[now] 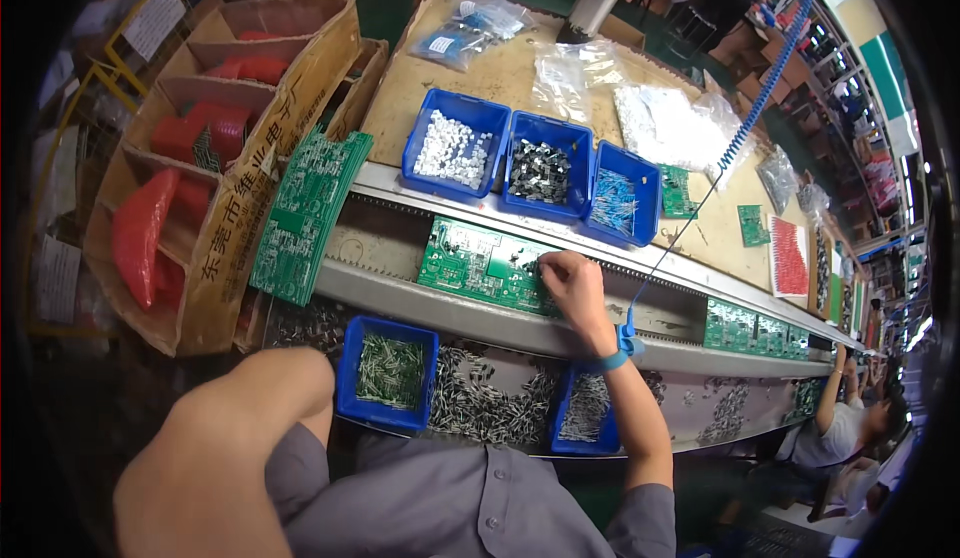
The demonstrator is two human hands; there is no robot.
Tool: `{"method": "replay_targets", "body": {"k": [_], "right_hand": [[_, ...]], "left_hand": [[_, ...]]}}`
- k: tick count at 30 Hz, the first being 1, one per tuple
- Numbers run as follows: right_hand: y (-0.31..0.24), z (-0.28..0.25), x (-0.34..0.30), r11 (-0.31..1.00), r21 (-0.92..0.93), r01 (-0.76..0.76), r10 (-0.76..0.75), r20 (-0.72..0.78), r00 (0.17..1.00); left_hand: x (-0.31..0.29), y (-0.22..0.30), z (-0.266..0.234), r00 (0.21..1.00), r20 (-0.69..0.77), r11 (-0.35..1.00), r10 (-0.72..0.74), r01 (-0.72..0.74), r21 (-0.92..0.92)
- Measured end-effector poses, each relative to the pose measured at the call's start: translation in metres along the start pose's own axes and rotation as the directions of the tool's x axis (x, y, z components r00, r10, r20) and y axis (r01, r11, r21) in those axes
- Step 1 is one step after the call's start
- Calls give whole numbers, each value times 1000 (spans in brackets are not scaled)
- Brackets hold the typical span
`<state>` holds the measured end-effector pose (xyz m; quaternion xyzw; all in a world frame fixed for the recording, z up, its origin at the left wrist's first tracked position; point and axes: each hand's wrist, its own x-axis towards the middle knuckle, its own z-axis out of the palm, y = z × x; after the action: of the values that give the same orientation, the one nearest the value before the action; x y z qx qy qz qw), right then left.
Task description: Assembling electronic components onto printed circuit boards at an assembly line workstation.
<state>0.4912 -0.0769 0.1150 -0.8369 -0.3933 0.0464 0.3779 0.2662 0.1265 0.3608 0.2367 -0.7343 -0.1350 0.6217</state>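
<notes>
My right hand [576, 286] is over the right end of a green circuit board [468, 263] that lies on the conveyor rail. Its fingers are pinched together close to the board's surface, and whatever is between them is too small or hidden to make out. Around the right wrist sits a blue wrist strap [612, 354], joined to a coiled blue cord [738, 148]. My left arm [215, 438] bends at the elbow toward the lower left, and the left hand is out of the picture.
Behind the rail stand blue bins of white parts [455, 143], black parts [540, 170] and blue parts [613, 203]. Stacked boards [308, 218] lean beside a divided cardboard box [280, 118]. Nearer me, bins [388, 373] flank loose metal-legged parts [490, 398]. A co-worker [835, 428] sits farther right.
</notes>
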Motion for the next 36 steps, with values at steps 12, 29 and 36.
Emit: {"method": "replay_targets", "body": {"k": [12, 29, 36], "right_hand": [[-1, -8, 3, 1000, -1, -27, 26, 155, 988], [-14, -16, -22, 985, -60, 159, -157, 38, 987], [-39, -89, -78, 990, 59, -126, 129, -52, 990]], "left_hand": [[-143, -101, 78, -353, -851, -581, -388, 811, -71], [-169, -127, 94, -244, -965, -541, -93, 826, -157], [-168, -129, 94, -233, -972, -472, -32, 861, -190]]}}
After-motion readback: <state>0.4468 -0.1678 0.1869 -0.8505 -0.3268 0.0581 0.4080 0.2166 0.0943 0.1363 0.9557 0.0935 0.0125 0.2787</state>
